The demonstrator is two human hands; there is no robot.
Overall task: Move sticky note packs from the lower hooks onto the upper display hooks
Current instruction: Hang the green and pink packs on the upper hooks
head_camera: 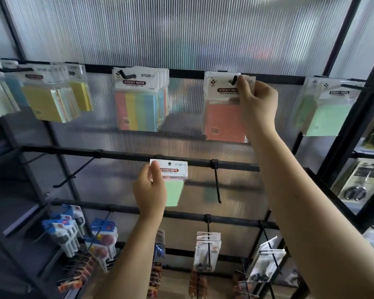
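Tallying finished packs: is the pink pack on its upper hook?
On: the hook pokes through the pink pack's header hole; the right hand grips it.

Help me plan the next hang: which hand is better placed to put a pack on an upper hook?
Right. The right hand already holds the pink pack at an upper hook; the left hand holds the green pack down by the lower bar.
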